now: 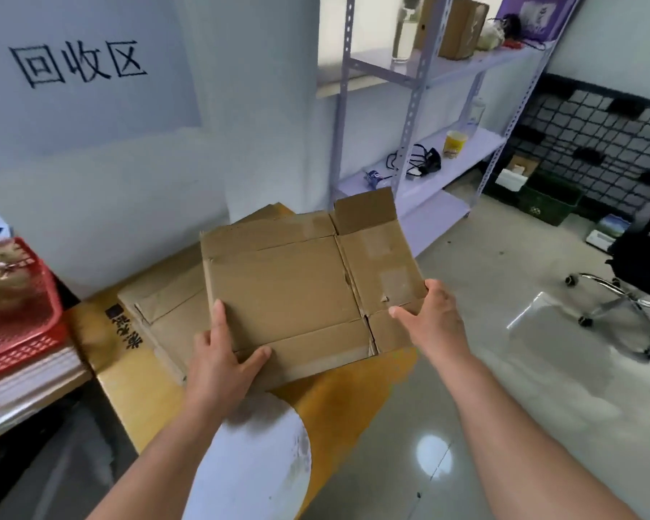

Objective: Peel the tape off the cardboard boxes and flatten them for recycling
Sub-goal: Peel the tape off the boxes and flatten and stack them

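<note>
A flattened brown cardboard box [286, 287] is held level in the middle of the view, one small flap sticking up at its far right corner. My left hand [222, 362] grips its near left edge, thumb on top. My right hand [432, 313] grips the near right corner, thumb on top and fingers under the edge. Pale strips where tape sat show on the right panel. Under the held box lies another flattened box [166, 305] on a large yellow-brown carton [128, 384] with black print.
A red mesh basket [12, 317] sits on white sheets at the left. The wall sign [79, 63] hangs behind. A metal shelf rack [421, 144] stands at the back right, an office chair base [623, 313] on the shiny floor at right. A white rounded object [256, 463] is below.
</note>
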`<state>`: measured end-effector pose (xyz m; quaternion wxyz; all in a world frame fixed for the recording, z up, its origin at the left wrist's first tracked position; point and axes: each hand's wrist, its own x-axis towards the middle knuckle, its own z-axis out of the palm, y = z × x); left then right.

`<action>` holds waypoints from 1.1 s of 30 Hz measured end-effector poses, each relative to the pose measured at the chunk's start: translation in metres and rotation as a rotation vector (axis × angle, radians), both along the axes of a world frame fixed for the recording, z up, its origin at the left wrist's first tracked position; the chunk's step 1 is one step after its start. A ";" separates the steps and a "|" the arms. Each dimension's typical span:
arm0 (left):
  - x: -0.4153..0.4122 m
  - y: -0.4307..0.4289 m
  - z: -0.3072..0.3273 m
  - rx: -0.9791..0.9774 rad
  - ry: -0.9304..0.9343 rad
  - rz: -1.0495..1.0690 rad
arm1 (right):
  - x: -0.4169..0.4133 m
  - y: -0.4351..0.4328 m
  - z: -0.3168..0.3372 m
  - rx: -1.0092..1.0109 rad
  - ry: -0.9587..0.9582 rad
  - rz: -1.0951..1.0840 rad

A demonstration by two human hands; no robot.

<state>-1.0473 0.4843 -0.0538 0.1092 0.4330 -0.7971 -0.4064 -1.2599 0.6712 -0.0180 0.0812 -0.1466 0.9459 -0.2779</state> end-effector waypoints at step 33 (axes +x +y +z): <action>-0.083 -0.007 -0.059 -0.218 -0.598 0.390 | -0.064 -0.192 -0.075 0.328 0.271 1.283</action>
